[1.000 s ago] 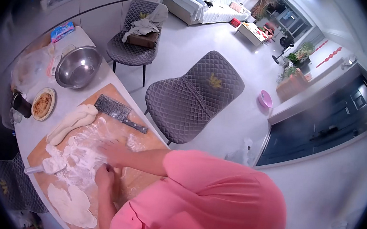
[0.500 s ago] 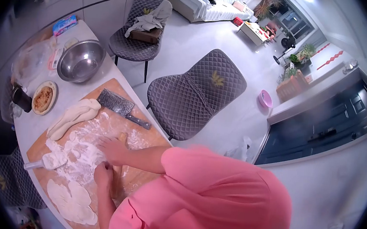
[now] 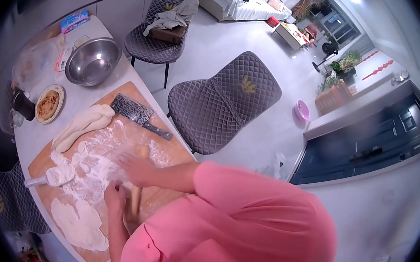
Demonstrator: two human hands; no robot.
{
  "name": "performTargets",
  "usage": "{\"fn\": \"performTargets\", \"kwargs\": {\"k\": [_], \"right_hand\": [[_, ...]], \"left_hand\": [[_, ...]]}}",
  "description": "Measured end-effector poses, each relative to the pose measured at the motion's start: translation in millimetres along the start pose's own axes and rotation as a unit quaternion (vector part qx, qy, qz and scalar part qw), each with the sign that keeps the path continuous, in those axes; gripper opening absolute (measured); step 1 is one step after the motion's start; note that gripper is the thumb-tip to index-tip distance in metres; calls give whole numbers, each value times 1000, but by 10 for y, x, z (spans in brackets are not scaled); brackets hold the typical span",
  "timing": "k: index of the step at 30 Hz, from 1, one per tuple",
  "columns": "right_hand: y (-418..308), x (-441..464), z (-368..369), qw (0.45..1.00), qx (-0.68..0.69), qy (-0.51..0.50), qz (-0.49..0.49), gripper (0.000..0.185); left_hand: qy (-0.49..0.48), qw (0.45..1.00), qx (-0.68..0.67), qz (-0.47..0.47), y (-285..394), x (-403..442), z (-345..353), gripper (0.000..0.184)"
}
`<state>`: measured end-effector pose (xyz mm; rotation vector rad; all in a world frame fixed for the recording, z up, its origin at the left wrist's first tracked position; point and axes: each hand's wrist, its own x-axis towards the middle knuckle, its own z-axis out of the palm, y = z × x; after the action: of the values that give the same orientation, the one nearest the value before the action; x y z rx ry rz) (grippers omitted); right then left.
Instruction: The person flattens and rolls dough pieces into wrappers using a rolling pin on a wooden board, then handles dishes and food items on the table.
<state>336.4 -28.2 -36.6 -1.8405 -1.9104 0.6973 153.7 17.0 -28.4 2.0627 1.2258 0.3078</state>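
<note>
My right hand (image 3: 136, 168) lies over a wooden rolling pin (image 3: 135, 202), its fingers stretched out and slightly blurred; the pin's far end shows beyond it. Close beside the pin, my left hand (image 3: 116, 196) has curled fingers at a small pale dough piece (image 3: 128, 185), mostly hidden between the hands. Both hands are over a floured wooden board (image 3: 166, 197). Flour and small dough bits lie left of them. A thick dough strip (image 3: 83, 126) rests near the far edge, with a cleaver (image 3: 133, 110) beside it. Flat dough rounds (image 3: 79, 224) overlap at the near-left corner.
A scoop with flour (image 3: 58, 175) sits at the board's left edge. Farther back are a plate of food (image 3: 49, 105), a dark cup (image 3: 23, 104) and a steel bowl (image 3: 93, 63). Quilted chairs (image 3: 211, 113) stand beside the table. A pink basin (image 3: 301, 110) is on the floor.
The view has shifted slightly, so the table appears higher. My right hand has moved a little toward my body over the rolling pin. More of the pale dough between my hands shows.
</note>
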Motion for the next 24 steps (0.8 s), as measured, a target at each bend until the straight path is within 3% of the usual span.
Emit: {"fn": "performTargets", "kwargs": {"k": [2,3,4,5,7,12,14,16,18,20,22,23,24], "right_hand": [[-215,-304,-470,997,-50,-53,-2,65],[-287,-379,-624,989,-99,-108,-4,65],[-140,-282,-395,989,-98,-111,-1,65],[73,-80,12,994,-88,-64,-4,65],[35,219,176,997,-80,6,4,65],[-244,96,-132,993,-117,5,0,66],[111,-281,-26,983,-150,0,-103,66],[-91,-348,-381,984,-141,-33,-102,65],[-178,-271,-359,986,-121,-66,-95,64],[-198,164,-67,991,-119,9,-55,63],[-250,299,45,992,-111,47,-41,63],[-261,312,55,990,-108,89,-29,63],[-257,239,11,990,-107,88,-29,63]], "left_hand": [[-19,999,-33,-39,-33,-49,-4,18],[-59,985,-109,-123,-16,-73,-14,19],[-102,956,-182,-207,-8,-121,-5,21],[-108,954,-181,-212,-5,-162,0,21],[-21,998,-3,-58,44,-117,34,24],[-16,998,14,-65,118,-69,-58,21],[-19,998,6,-51,103,-83,-59,20],[-46,992,-49,-103,85,-179,-54,19],[-7,995,-61,-80,23,-241,50,19],[41,995,-75,-60,41,-254,110,18],[73,995,28,-62,194,-194,83,17],[1,995,42,-85,190,-114,15,19],[0,995,43,-86,154,-125,-6,19]]}}
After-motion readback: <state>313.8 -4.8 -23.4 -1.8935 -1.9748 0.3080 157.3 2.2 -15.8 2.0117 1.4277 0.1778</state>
